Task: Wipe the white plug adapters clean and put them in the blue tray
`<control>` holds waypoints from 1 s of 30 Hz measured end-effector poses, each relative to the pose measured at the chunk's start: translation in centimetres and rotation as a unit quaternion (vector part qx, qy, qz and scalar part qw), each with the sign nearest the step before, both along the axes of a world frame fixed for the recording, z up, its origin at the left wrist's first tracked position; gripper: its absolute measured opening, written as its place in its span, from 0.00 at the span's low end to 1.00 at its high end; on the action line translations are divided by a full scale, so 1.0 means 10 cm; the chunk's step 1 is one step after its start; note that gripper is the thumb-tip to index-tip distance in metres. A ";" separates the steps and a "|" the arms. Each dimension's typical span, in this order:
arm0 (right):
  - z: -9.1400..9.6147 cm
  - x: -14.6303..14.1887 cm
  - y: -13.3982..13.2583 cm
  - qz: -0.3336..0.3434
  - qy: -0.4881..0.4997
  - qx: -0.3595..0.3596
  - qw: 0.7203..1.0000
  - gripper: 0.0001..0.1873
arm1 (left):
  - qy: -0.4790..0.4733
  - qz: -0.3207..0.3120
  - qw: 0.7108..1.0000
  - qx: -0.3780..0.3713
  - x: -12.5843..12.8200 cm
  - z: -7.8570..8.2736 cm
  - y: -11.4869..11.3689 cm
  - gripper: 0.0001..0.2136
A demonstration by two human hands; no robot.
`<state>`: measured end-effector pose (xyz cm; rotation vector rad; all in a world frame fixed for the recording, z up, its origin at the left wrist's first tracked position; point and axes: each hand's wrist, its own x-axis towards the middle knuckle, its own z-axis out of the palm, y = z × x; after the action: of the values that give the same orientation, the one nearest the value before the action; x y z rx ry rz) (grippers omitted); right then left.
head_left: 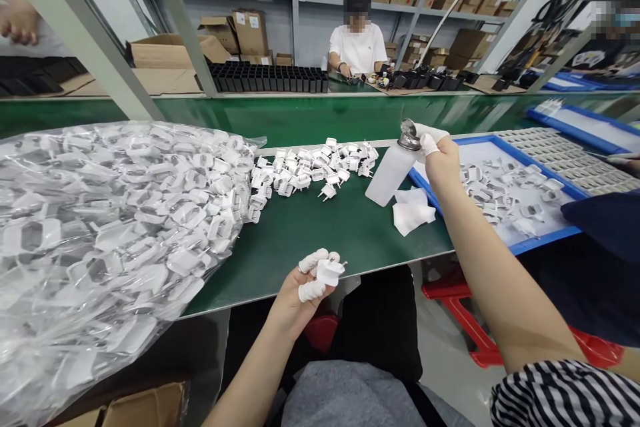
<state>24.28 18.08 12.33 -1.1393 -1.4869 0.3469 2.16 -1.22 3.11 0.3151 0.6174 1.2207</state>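
Note:
My left hand (pixel 307 283), white covers on its fingertips, pinches a white plug housing (pixel 330 272) with metal pins in front of the table edge. At the neck of a translucent white bottle (pixel 391 170) with a metal cap (pixel 409 135), my right hand (pixel 437 147) has its covered fingers closed. The bottle leans, and its metal lid is tipped up. Beside its base lie crumpled white wipes (pixel 414 211). A loose pile of white plug housings (pixel 320 167) lies on the green table to the left of the bottle.
A large clear bag (pixel 115 233) full of white housings covers the left side. To the right stands a blue-rimmed tray (pixel 547 243) with scattered housings, near rows of white parts (pixel 565 157). Across the green belt (pixel 300 117), a person works behind black boxes (pixel 270 78). A red stool (pixel 465 320) stands below.

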 end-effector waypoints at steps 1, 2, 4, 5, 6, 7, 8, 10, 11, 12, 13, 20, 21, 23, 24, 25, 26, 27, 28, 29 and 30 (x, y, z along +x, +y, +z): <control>0.00 0.00 0.00 0.000 0.001 0.000 1.000 0.16 | -0.001 -0.001 1.000 -0.003 0.00 0.00 0.00 0.19; 0.01 -0.01 -0.01 -0.001 0.001 0.000 1.000 0.15 | -0.001 -0.002 1.000 -0.005 0.01 -0.01 -0.01 0.20; 0.01 -0.01 0.00 -0.002 -0.006 0.000 1.000 0.14 | 0.000 -0.004 1.000 -0.006 0.01 -0.01 -0.01 0.21; 0.01 -0.01 0.00 -0.001 -0.011 0.002 1.000 0.14 | -0.001 -0.005 1.000 -0.006 0.01 -0.02 -0.01 0.21; 0.01 -0.01 0.01 0.002 -0.012 0.007 1.000 0.14 | -0.004 -0.007 1.000 -0.006 0.01 -0.02 -0.01 0.21; 0.00 0.00 0.01 0.007 -0.012 0.014 1.000 0.14 | -0.008 -0.008 1.000 -0.007 0.01 -0.02 -0.01 0.20; 0.00 0.00 0.02 0.013 -0.011 0.021 1.000 0.14 | -0.012 -0.010 1.000 -0.009 0.01 -0.02 -0.01 0.20; -0.01 0.01 0.02 0.023 -0.011 0.029 0.999 0.15 | -0.021 -0.011 1.000 -0.012 0.01 -0.02 -0.01 0.19; -0.01 0.01 0.02 0.025 -0.013 0.030 0.999 0.15 | -0.024 -0.012 1.000 -0.012 0.02 -0.02 -0.01 0.19; -0.01 0.01 0.02 0.026 -0.015 0.031 0.999 0.15 | -0.026 -0.013 1.000 -0.010 0.02 -0.02 -0.01 0.19; -0.01 0.02 0.02 0.026 -0.018 0.032 0.999 0.15 | -0.028 -0.014 0.999 -0.007 0.02 -0.02 -0.01 0.18; 0.00 0.02 0.01 0.034 -0.023 0.044 0.998 0.19 | -0.053 -0.032 0.998 0.030 -0.01 -0.11 0.01 0.18; -0.01 0.03 0.02 0.032 -0.021 0.045 0.998 0.20 | -0.054 -0.041 0.997 0.037 -0.02 -0.13 0.02 0.18; -0.03 0.03 0.03 0.031 -0.018 0.046 0.998 0.20 | -0.053 -0.059 0.996 0.050 -0.05 -0.16 0.03 0.18; -0.04 0.02 0.04 0.031 -0.016 0.046 0.998 0.19 | -0.053 -0.064 0.995 0.053 -0.06 -0.17 0.03 0.17; -0.04 0.02 0.04 0.032 -0.015 0.047 0.998 0.19 | -0.053 -0.066 0.995 0.055 -0.07 -0.18 0.03 0.17; -0.05 0.02 0.05 0.032 -0.013 0.048 0.998 0.19 | -0.055 -0.064 0.995 0.056 -0.07 -0.18 0.03 0.17; -0.05 0.02 0.05 0.033 -0.011 0.049 0.998 0.20 | -0.057 -0.064 0.995 0.055 -0.07 -0.18 0.03 0.17; -0.05 0.02 0.05 0.033 -0.009 0.050 0.998 0.20 | -0.060 -0.063 0.995 0.054 -0.07 -0.18 0.03 0.17; -0.05 0.02 0.05 0.034 -0.007 0.050 0.998 0.20 | -0.064 -0.063 0.995 0.053 -0.07 -0.17 0.03 0.18; -0.05 0.02 0.05 0.035 -0.006 0.050 0.998 0.20 | -0.066 -0.062 0.995 0.051 -0.06 -0.15 0.02 0.18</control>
<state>24.46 18.62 11.83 -1.0139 -1.5391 0.3108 1.51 -1.00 1.59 0.3496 0.4172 1.1458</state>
